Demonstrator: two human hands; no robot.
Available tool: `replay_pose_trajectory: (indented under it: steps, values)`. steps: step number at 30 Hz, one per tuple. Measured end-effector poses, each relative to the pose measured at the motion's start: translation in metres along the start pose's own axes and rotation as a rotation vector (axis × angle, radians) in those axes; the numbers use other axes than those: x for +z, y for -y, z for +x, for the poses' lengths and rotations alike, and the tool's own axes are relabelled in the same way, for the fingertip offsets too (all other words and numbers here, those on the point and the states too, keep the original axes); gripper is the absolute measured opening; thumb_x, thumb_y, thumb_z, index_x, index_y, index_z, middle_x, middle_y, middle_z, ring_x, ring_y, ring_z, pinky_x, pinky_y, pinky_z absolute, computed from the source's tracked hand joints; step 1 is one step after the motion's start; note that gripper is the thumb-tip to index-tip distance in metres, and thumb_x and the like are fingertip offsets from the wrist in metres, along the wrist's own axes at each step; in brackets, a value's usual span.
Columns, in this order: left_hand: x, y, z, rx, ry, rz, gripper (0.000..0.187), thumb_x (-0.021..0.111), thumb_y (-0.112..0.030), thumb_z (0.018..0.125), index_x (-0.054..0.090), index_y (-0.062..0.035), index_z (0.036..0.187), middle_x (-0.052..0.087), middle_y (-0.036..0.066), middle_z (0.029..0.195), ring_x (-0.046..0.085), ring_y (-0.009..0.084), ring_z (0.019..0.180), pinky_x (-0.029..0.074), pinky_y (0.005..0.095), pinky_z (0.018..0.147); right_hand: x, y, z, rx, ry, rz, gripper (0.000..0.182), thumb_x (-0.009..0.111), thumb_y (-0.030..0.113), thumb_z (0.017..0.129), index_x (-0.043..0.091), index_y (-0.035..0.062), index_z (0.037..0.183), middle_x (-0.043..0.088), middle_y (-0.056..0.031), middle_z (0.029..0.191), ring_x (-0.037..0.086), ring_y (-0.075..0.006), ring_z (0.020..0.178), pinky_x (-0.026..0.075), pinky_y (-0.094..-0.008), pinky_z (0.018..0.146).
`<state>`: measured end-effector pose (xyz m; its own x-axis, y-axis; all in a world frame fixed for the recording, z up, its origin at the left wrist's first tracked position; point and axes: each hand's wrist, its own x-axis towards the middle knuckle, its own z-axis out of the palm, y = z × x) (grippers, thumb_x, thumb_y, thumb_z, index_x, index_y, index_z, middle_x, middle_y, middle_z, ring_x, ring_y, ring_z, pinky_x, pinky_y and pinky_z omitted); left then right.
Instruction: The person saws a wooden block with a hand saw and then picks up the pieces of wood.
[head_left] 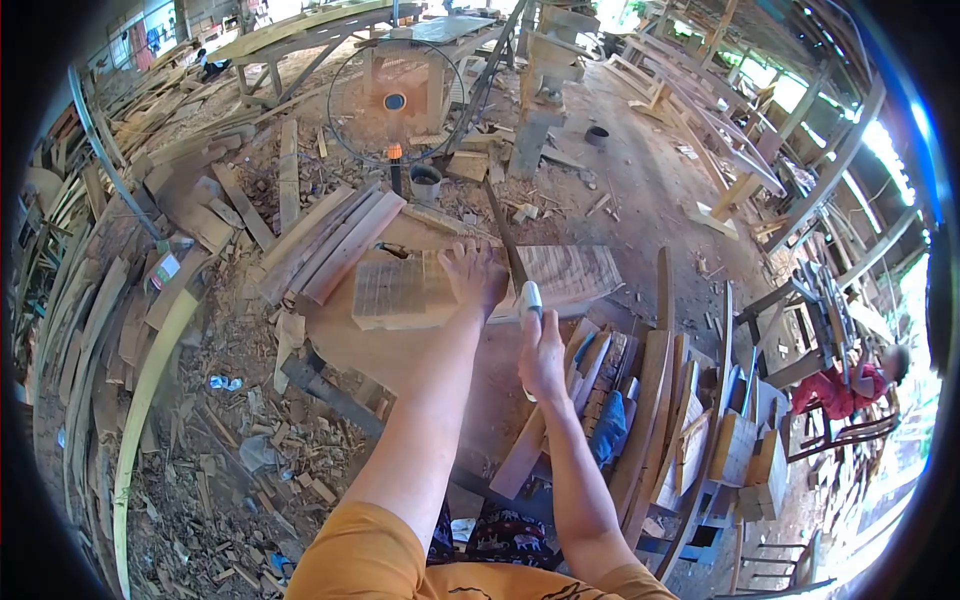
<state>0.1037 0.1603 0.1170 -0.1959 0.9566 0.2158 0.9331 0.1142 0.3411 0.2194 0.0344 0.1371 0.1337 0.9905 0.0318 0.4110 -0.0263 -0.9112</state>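
A thick wooden block (405, 290) lies crosswise on a brown board in front of me. My left hand (475, 272) rests on top of it, fingers spread and pressed against the wood. A handsaw (504, 222) crosses the block just right of that hand, its narrow dark blade pointing away from me. My right hand (542, 358) is closed around the saw's pale handle (531, 296). To the right of the blade the block's other portion (568, 268) shows clear grain lines.
A round fan (396, 102) stands beyond the block, with a bucket (425, 182) beside it. Planks (345, 240) lie at the left, and stacked timber (650, 400) fills the near right. Wood scraps cover the ground. Another person (845, 388) sits at the far right.
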Motion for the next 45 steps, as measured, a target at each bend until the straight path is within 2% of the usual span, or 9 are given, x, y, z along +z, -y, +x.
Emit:
replay_pose_trajectory:
  steps: [5, 6, 14, 19, 22, 28, 34, 38, 45]
  values:
    - [0.029, 0.005, 0.009, -0.010, -0.142, -0.049, 0.034, 0.044, -0.023, 0.089, 0.061, -0.0106, 0.116, 0.056, 0.013, 0.124, 0.042, 0.0313, 0.124, 0.017, 0.0578, 0.108, -0.032, -0.010, -0.117, 0.100, 0.002, 0.101, 0.028, 0.040, 0.031, 0.103, 0.043, 0.0041, 0.111, 0.056, -0.0149, 0.065, 0.060, -0.0276, 0.056, 0.046, -0.0410, 0.055]
    - [0.024, 0.005, 0.008, -0.021, -0.058, -0.059, 0.036, 0.046, -0.022, 0.087, 0.061, -0.0103, 0.117, 0.056, 0.013, 0.124, 0.041, 0.0313, 0.125, 0.017, 0.0582, 0.108, -0.037, -0.013, -0.140, 0.067, -0.007, 0.104, 0.026, 0.039, 0.033, 0.104, 0.045, 0.0083, 0.110, 0.046, 0.0012, 0.065, 0.047, -0.0054, 0.050, 0.038, -0.0234, 0.044]
    - [0.023, 0.003, 0.002, 0.028, -0.190, -0.030, 0.038, 0.045, -0.023, 0.087, 0.061, -0.0104, 0.119, 0.058, 0.012, 0.124, 0.043, 0.0306, 0.124, 0.020, 0.0571, 0.108, 0.002, -0.016, 0.009, -0.030, 0.000, 0.003, 0.026, 0.043, 0.029, 0.103, 0.043, 0.0041, 0.109, 0.054, -0.0224, 0.066, 0.059, -0.0370, 0.060, 0.043, -0.0479, 0.055]
    - [0.030, 0.003, 0.009, -0.029, -0.177, -0.068, 0.040, 0.042, -0.025, 0.091, 0.062, -0.0109, 0.122, 0.059, 0.010, 0.125, 0.043, 0.0296, 0.124, 0.021, 0.0560, 0.107, -0.012, 0.004, -0.061, -0.090, -0.072, -0.020, 0.026, 0.042, 0.029, 0.102, 0.044, 0.0040, 0.109, 0.055, -0.0210, 0.066, 0.059, -0.0384, 0.060, 0.043, -0.0477, 0.056]
    - [0.035, 0.011, 0.007, -0.037, -0.061, -0.065, 0.036, 0.047, -0.023, 0.086, 0.059, -0.0097, 0.117, 0.054, 0.014, 0.130, 0.039, 0.0332, 0.130, 0.015, 0.0583, 0.109, -0.033, -0.018, -0.134, 0.035, -0.027, 0.108, 0.023, 0.042, 0.027, 0.103, 0.045, 0.0062, 0.111, 0.049, -0.0040, 0.062, 0.052, -0.0123, 0.055, 0.042, -0.0318, 0.051]
    - [0.041, 0.011, 0.010, 0.038, -0.172, -0.051, 0.039, 0.047, -0.025, 0.086, 0.057, -0.0104, 0.121, 0.056, 0.014, 0.129, 0.038, 0.0336, 0.131, 0.015, 0.0591, 0.109, 0.003, -0.007, 0.000, -0.101, -0.052, -0.027, 0.029, 0.043, 0.031, 0.103, 0.044, 0.0022, 0.107, 0.055, -0.0270, 0.068, 0.057, -0.0497, 0.065, 0.042, -0.0524, 0.058]
    - [0.022, 0.004, 0.012, -0.016, -0.095, -0.075, 0.039, 0.047, -0.023, 0.086, 0.058, -0.0112, 0.122, 0.058, 0.012, 0.126, 0.041, 0.0322, 0.129, 0.016, 0.0571, 0.110, -0.018, -0.020, -0.071, -0.338, -0.131, -0.170, 0.029, 0.040, 0.032, 0.103, 0.044, 0.0036, 0.107, 0.056, -0.0256, 0.068, 0.060, -0.0489, 0.068, 0.044, -0.0520, 0.059]
    - [0.043, 0.012, 0.013, 0.027, -0.168, -0.010, 0.036, 0.046, -0.021, 0.086, 0.060, -0.0106, 0.117, 0.058, 0.013, 0.125, 0.042, 0.0311, 0.128, 0.017, 0.0568, 0.109, -0.041, -0.015, -0.136, 0.066, 0.001, 0.059, 0.026, 0.039, 0.028, 0.104, 0.044, 0.0036, 0.108, 0.053, -0.0108, 0.064, 0.060, -0.0219, 0.056, 0.046, -0.0376, 0.053]
    - [0.021, 0.006, 0.008, 0.031, -0.121, -0.098, 0.036, 0.047, -0.022, 0.086, 0.059, -0.0104, 0.117, 0.058, 0.014, 0.125, 0.041, 0.0339, 0.128, 0.017, 0.0597, 0.109, -0.001, -0.002, 0.010, -0.033, 0.018, 0.018, 0.031, 0.043, 0.034, 0.102, 0.042, 0.0036, 0.106, 0.057, -0.0257, 0.070, 0.057, -0.0501, 0.066, 0.043, -0.0533, 0.060]
